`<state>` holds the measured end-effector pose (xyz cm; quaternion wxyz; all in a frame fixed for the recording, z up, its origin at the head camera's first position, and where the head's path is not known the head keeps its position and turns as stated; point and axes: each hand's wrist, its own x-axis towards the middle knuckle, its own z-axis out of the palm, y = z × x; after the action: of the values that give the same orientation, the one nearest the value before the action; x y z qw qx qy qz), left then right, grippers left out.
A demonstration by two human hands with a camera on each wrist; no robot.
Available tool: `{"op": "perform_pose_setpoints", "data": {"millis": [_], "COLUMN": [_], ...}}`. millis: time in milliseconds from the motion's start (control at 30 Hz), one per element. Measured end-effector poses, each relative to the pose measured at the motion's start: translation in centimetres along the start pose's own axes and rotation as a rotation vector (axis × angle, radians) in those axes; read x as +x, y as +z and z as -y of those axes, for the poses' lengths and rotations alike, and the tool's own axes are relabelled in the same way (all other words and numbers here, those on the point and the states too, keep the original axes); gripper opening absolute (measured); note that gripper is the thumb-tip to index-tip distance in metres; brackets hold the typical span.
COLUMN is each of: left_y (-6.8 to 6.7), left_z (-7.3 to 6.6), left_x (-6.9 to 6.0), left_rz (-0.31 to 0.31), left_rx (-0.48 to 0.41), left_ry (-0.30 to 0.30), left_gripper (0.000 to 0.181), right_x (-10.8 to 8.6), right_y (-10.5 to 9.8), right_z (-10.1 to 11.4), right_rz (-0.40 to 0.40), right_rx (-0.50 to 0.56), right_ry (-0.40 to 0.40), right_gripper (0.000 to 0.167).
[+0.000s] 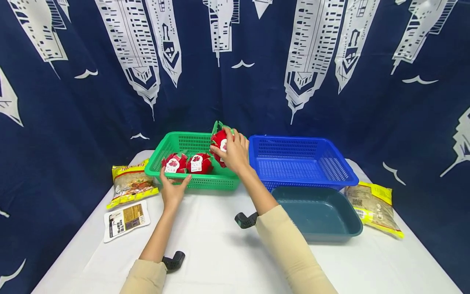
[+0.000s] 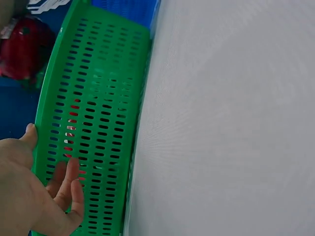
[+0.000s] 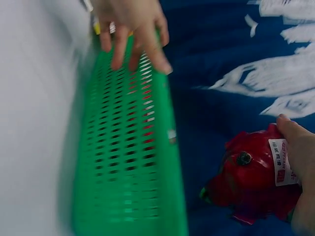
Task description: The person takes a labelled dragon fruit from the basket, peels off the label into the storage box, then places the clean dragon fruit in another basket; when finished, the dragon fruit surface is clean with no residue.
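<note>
My right hand [image 1: 236, 152] grips a red dragon fruit [image 1: 217, 141] with green tips and a white label, above the right part of the green basket [image 1: 198, 183]. In the right wrist view the dragon fruit [image 3: 248, 169] hangs beyond the basket's rim, the thumb lying against it. Two more dragon fruits, one left [image 1: 174, 162] and one right [image 1: 200, 163], lie labelled in the basket. My left hand [image 1: 172, 190] is at the basket's front rim. In the left wrist view its thumb touches the rim, and its other fingers hang loosely spread before the slotted wall.
Right of the green basket stands a blue basket [image 1: 293, 171], with a dark teal tub [image 1: 319, 237] before it. A yellow food bag [image 1: 134, 183] and a white pouch [image 1: 126, 220] lie at left. Another yellow bag [image 1: 374, 206] lies at right. A patterned blue curtain [image 1: 220, 94] hangs behind.
</note>
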<state>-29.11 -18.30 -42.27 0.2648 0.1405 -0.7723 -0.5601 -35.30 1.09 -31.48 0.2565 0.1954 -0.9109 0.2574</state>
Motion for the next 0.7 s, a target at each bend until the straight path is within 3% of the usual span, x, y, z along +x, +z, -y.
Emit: {"op": "perform_pose_setpoints", "data": {"millis": [133,267,467,700], "left_y": [0.2,0.3,0.5,0.5], "left_z": [0.2,0.2,-0.2,-0.6], "left_x": [0.0,0.0,-0.1,-0.1], "left_rz": [-0.056,-0.091,-0.078,-0.061], "left_rx": [-0.043,-0.135,-0.275,-0.28], "left_ry": [-0.014,-0.024,-0.051,-0.065], "left_gripper": [0.097,0.099,0.1,0.1], "right_x": [-1.6,-4.3,-9.5,-15.4], "right_y": [-2.7,-5.4,-8.3,-8.1], "right_z": [1.1,2.0,2.0,0.7], "right_rz": [-0.057,-0.046,0.029,0.187], "right_rx": [0.011,0.037,0.037,-0.022], "right_ry": [-0.11,-0.22,-0.373,-0.472], "right_gripper": [0.071,0.072,0.075,0.073]}}
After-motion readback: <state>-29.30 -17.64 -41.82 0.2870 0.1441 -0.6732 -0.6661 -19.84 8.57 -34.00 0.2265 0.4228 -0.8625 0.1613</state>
